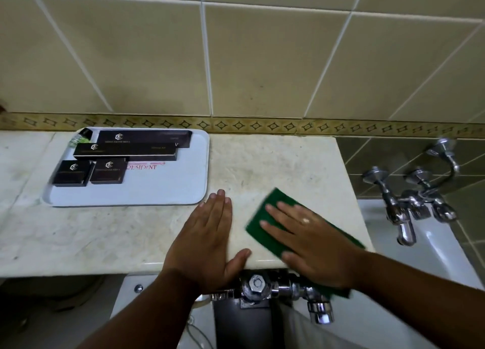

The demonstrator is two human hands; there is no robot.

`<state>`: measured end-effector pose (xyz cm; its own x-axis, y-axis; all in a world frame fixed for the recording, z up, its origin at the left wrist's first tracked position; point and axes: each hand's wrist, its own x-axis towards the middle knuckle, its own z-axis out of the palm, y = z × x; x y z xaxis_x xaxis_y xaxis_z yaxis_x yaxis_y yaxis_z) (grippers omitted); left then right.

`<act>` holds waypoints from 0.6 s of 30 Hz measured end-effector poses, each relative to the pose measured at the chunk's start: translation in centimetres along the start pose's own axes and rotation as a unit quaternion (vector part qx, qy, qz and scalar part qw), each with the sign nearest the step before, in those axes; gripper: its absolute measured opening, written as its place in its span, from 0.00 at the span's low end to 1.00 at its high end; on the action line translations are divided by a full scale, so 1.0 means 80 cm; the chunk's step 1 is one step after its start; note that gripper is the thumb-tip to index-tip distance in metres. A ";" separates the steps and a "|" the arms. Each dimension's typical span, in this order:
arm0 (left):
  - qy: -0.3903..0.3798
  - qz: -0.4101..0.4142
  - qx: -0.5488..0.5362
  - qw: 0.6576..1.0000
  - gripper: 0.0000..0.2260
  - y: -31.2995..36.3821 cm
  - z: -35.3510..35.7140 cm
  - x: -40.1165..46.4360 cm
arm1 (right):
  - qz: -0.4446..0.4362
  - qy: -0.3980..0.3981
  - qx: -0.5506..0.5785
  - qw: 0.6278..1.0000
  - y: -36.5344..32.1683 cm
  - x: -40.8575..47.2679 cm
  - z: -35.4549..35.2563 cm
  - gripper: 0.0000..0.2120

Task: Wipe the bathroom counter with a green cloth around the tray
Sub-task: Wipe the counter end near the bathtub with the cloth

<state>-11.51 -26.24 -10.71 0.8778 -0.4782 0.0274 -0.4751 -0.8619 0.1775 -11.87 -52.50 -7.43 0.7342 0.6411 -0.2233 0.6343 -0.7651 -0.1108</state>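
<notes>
Your right hand (pixel 309 233) presses flat, fingers spread, on the cloth (pixel 273 204); your left hand (pixel 207 238) lies flat, fingers together, on the counter (pixel 105 233) beside the tray (pixel 168 194).

a pale mottled stone bathroom counter (pixel 275 165) runs below a beige tiled wall (pixel 262 60). the right hand (pixel 312 238), fingers spread and a ring on one of them, presses flat on a dark green rectangular cloth (pixel 270 204) near the counter's right front corner. the left hand (pixel 207 238) lies palm down and flat on the stone just beside it, apart from the cloth. a white rounded plastic tray (pixel 183 188) sits to the left, holding black boxes (pixel 126 149) and what may be a small green bottle (pixel 78 137), too blurred to tell. chrome taps (pixel 409 204) stand right of the counter.
</notes>
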 end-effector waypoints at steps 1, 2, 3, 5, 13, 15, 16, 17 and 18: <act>0.001 0.000 0.000 1.000 0.42 -0.001 0.000 0.000 | 0.015 -0.005 -0.013 1.000 0.031 -0.023 0.000 0.31; 0.002 0.000 -0.002 1.000 0.42 -0.002 0.000 0.001 | 0.054 -0.008 -0.026 0.998 0.067 -0.036 -0.004 0.31; 0.002 0.003 -0.004 1.000 0.42 -0.002 0.000 0.002 | 0.110 -0.013 -0.031 0.993 0.103 -0.038 -0.012 0.31; 0.001 0.003 -0.006 1.000 0.42 -0.002 0.002 0.003 | 0.189 -0.027 -0.008 0.982 0.160 -0.007 -0.030 0.38; -0.011 -0.002 0.001 1.000 0.42 -0.001 0.000 -0.001 | 0.010 0.022 -0.018 1.000 0.009 0.041 -0.011 0.29; -0.006 -0.003 0.003 1.000 0.41 -0.001 -0.001 -0.001 | -0.062 -0.005 -0.014 0.998 0.032 -0.003 -0.013 0.29; -0.004 -0.003 0.005 1.000 0.41 -0.001 -0.001 -0.001 | -0.055 -0.014 -0.020 0.998 0.062 -0.010 -0.015 0.29; -0.001 -0.001 0.006 1.000 0.41 -0.001 -0.001 -0.001 | -0.024 -0.018 -0.023 0.999 0.096 -0.008 -0.020 0.29; 0.002 0.001 0.006 1.000 0.41 -0.001 0.000 0.000 | 0.024 -0.017 -0.021 0.999 0.128 0.004 -0.027 0.30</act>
<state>-11.47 -26.17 -10.72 0.8767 -0.4800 0.0321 -0.4783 -0.8626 0.1651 -4.59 -60.01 -6.53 0.7552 0.6013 -0.2609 0.6092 -0.7908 -0.0590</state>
